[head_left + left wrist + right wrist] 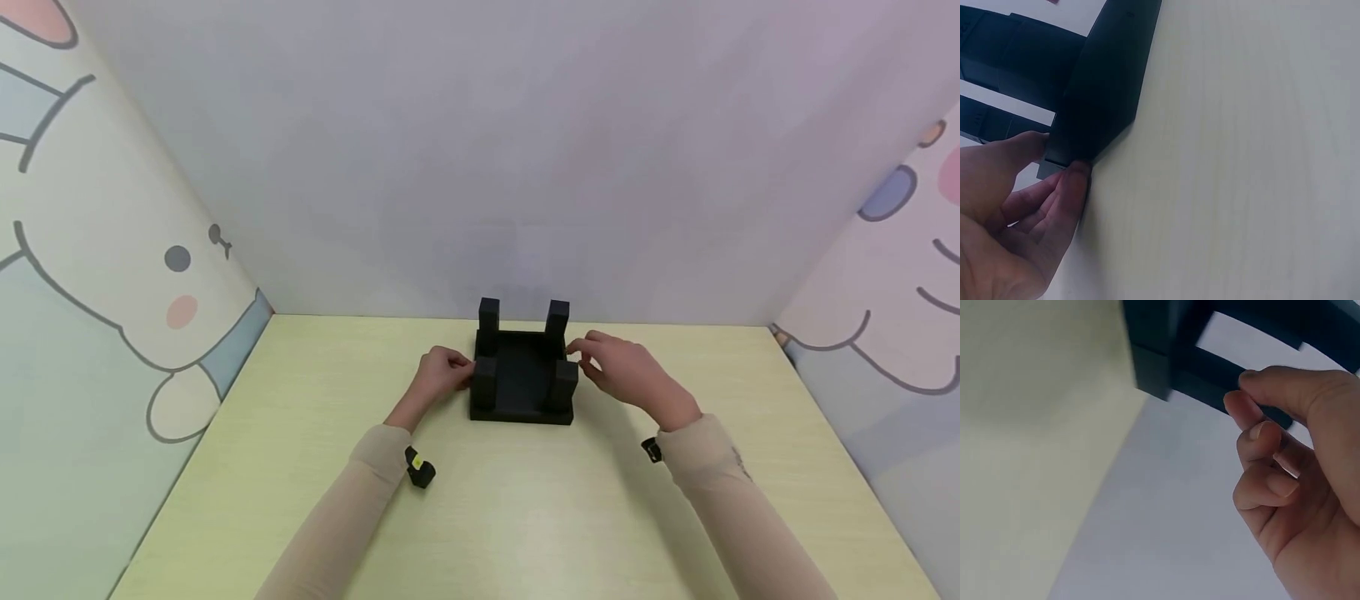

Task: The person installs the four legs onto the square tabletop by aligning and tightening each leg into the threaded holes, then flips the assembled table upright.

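A black square piece with several upright posts [522,372], like a small stool turned upside down, stands near the back of the table. My left hand [444,372] is at its left side; in the left wrist view the thumb and fingers pinch a corner of the black base [1100,94]. Just off the right side is my right hand [619,367], its fingers loosely bent. The right wrist view shows thumb and forefinger [1244,409] close together in front of a black post [1200,387], with nothing visible between them; whether they touch it is hard to tell.
The pale yellow table [517,517] meets a plain light back wall [480,167] just behind the black piece. Side panels with cartoon drawings [150,275] flank it. A small black device [420,469] sits at the left wrist, another [652,450] at the right.
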{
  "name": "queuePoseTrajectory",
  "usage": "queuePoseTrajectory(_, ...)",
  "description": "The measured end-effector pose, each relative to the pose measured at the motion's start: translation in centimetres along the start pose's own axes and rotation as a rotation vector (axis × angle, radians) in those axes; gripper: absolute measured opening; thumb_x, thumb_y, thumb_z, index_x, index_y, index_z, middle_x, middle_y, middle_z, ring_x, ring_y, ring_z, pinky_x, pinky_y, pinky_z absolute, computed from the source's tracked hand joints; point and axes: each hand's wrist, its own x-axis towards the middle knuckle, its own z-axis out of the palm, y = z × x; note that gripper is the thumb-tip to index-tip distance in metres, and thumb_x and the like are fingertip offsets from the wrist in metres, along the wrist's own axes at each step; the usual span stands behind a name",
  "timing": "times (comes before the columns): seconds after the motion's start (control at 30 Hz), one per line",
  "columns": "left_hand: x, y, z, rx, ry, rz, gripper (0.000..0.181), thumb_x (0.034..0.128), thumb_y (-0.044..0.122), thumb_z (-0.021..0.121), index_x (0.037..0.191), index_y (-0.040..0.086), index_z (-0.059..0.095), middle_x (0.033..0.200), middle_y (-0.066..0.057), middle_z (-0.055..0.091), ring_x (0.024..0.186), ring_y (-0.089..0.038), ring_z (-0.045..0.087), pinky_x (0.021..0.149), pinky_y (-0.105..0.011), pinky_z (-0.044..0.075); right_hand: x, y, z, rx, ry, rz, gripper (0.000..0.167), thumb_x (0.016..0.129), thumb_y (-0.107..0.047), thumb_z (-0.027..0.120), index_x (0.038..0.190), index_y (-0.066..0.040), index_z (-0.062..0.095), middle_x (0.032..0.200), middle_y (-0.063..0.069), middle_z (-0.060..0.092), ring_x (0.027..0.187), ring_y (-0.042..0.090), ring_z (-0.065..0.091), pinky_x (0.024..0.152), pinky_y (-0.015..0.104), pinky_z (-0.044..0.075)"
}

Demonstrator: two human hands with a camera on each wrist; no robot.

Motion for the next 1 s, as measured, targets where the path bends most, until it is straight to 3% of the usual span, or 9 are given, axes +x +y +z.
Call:
queuePoseTrajectory(0.13,0.1,-0.1,0.2,0.004,-0.007,0.003,0.020,0.0962,0.021,0.069,0.096,0.004,0.080,0.086,-0.011,0.079,0.066,-0.010,0.072,0.067,-0.024,0.057,0.2,0.6,1.9,-0.006,-0.032,-0.021,0.036,0.088,-0.001,0.074,0.120,-0.017,0.073,0.099,0.004,0.065,0.065,0.009,0.057,0.058,0.027,0.048)
queuePoseTrajectory(0.27,0.3,-0.3,0.4,0.010,-0.011,0.017,0.020,0.0959,0.022,0.070,0.094,0.005,0.080,0.084,-0.010,0.079,0.065,-0.010,0.071,0.066,-0.023,0.056,0.5,1.1,3.5,-0.040,-0.042,-0.038,0.034,0.083,-0.003,0.082,0.113,-0.017,0.075,0.100,0.005,0.062,0.062,0.010,0.056,0.058,0.028,0.049)
queuePoseTrajectory(0.43,0.6,-0.4,0.4,0.109,-0.002,0.114,0.019,0.0949,0.023,0.071,0.089,0.007,0.078,0.078,-0.005,0.076,0.066,-0.009,0.066,0.065,-0.022,0.052,1.1,1.5,5.2,-0.135,0.008,-0.078,0.012,0.090,-0.006,0.075,0.096,-0.009,0.066,0.092,0.003,0.060,0.058,0.012,0.048,0.053,0.029,0.044)
queuePoseTrajectory(0.5,0.7,-0.2,0.3,0.166,0.005,0.155,0.017,0.0938,0.021,0.071,0.087,0.007,0.077,0.076,-0.003,0.074,0.067,-0.009,0.063,0.066,-0.022,0.050,1.3,1.7,5.7,-0.163,0.040,-0.095,0.012,0.093,-0.003,0.070,0.092,-0.008,0.060,0.089,0.002,0.059,0.058,0.012,0.044,0.052,0.028,0.040)
queuePoseTrajectory(0.67,0.5,0.3,-0.2,0.295,0.017,0.241,0.017,0.0919,0.012,0.068,0.077,0.007,0.075,0.067,-0.001,0.067,0.063,-0.010,0.056,0.063,-0.022,0.045,1.3,1.9,6.3,-0.234,0.087,-0.152,0.014,0.091,0.000,0.071,0.092,-0.014,0.068,0.093,0.001,0.059,0.063,0.013,0.046,0.050,0.028,0.037)
queuePoseTrajectory(0.8,0.2,0.6,-0.6,0.362,0.008,0.274,0.023,0.0914,0.002,0.060,0.072,0.008,0.072,0.063,0.001,0.056,0.061,-0.012,0.047,0.060,-0.024,0.039,1.0,1.8,6.4,-0.252,0.108,-0.246,0.023,0.083,-0.006,0.083,0.100,-0.021,0.077,0.099,0.002,0.060,0.069,0.012,0.052,0.051,0.026,0.041)
queuePoseTrajectory(1.0,0.1,1.4,-1.9,0.379,-0.011,0.330,0.029,0.0972,0.013,0.062,0.071,0.005,0.072,0.061,-0.001,0.058,0.057,-0.013,0.046,0.057,-0.024,0.036,1.0,1.5,5.8,-0.189,0.190,-0.333,0.021,0.079,-0.023,0.087,0.098,-0.022,0.077,0.099,-0.002,0.059,0.079,0.008,0.061,0.057,0.026,0.052)
